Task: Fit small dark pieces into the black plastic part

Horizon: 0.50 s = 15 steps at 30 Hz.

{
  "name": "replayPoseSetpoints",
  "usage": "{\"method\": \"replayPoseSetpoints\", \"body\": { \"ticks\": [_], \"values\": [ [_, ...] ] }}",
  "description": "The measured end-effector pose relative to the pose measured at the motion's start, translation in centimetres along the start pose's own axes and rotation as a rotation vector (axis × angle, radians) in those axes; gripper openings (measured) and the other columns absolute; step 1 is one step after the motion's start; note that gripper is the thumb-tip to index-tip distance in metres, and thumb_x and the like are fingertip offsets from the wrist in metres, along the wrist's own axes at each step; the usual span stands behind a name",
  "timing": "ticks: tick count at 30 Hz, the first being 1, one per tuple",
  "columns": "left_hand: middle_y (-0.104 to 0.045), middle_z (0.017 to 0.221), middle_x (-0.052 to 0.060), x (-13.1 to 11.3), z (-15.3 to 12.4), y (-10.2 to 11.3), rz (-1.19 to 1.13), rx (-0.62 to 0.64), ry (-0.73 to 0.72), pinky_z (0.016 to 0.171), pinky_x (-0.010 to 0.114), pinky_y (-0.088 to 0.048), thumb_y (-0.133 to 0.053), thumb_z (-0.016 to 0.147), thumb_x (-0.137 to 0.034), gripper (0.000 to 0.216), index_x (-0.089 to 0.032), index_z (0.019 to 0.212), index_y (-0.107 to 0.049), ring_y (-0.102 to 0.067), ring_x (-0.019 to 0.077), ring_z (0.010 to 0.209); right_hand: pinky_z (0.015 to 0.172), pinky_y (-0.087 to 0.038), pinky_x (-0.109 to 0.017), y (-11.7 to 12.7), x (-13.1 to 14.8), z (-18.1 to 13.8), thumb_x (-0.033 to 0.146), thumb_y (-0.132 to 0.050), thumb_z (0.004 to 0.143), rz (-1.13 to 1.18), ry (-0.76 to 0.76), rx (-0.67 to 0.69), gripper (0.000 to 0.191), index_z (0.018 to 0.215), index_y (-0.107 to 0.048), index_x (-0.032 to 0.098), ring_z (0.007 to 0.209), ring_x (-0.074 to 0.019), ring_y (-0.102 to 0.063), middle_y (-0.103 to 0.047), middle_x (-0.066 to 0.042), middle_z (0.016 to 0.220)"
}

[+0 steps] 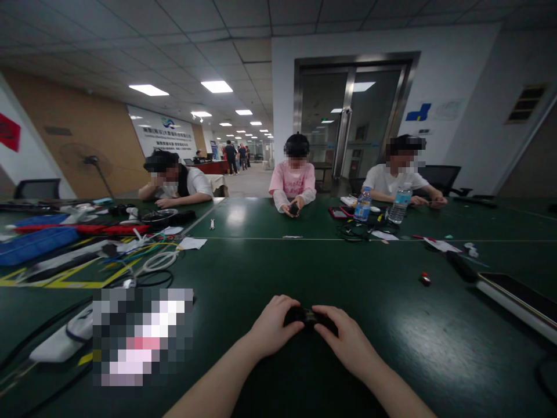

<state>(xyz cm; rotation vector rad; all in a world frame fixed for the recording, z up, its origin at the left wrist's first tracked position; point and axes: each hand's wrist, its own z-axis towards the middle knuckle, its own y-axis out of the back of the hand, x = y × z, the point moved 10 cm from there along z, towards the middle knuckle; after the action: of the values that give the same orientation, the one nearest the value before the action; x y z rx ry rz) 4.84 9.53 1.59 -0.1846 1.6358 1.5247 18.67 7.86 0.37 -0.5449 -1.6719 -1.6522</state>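
Note:
My left hand (pixel 272 325) and my right hand (pixel 348 342) meet low in the middle of the view over the dark green table (pixel 304 267). Both are closed round a small black object (pixel 307 316) held between them, and my fingers hide most of it. I cannot make out what the object is. A tiny red and black part (pixel 425 279) lies on the table to the right, well apart from my hands.
Three people sit across the table, one holding a small dark thing. Two water bottles (pixel 363 204) stand by the person on the right. Cables, tools and a blue tray (pixel 35 241) crowd the left side. A long white and black bar (pixel 513 299) lies at right.

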Motion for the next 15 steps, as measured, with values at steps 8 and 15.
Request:
{"method": "replayPoseSetpoints", "body": {
  "ticks": [8, 15],
  "values": [
    [-0.056, 0.109, 0.005, 0.05, 0.11, -0.18, 0.005, 0.038, 0.041, 0.09, 0.034, -0.041, -0.064, 0.078, -0.03, 0.038, -0.022, 0.115, -0.057, -0.049, 0.0226, 0.103, 0.096, -0.04, -0.036, 0.15, 0.37, 0.02, 0.027, -0.053, 0.081, -0.02, -0.004, -0.002, 0.033, 0.113, -0.059, 0.025, 0.11, -0.022, -0.054, -0.061, -0.004, 0.116],
    [-0.056, 0.108, 0.005, -0.12, 0.2, -0.22, 0.001, 0.045, 0.018, 0.088, 0.033, -0.042, -0.057, 0.084, -0.032, 0.034, -0.021, 0.115, -0.058, -0.049, 0.0219, 0.101, 0.095, -0.042, -0.036, 0.04, -0.04, 0.01, 0.028, -0.051, 0.083, -0.01, -0.026, 0.008, 0.032, 0.114, -0.058, 0.026, 0.11, -0.0213, -0.054, -0.061, -0.002, 0.116]
  ]
}}
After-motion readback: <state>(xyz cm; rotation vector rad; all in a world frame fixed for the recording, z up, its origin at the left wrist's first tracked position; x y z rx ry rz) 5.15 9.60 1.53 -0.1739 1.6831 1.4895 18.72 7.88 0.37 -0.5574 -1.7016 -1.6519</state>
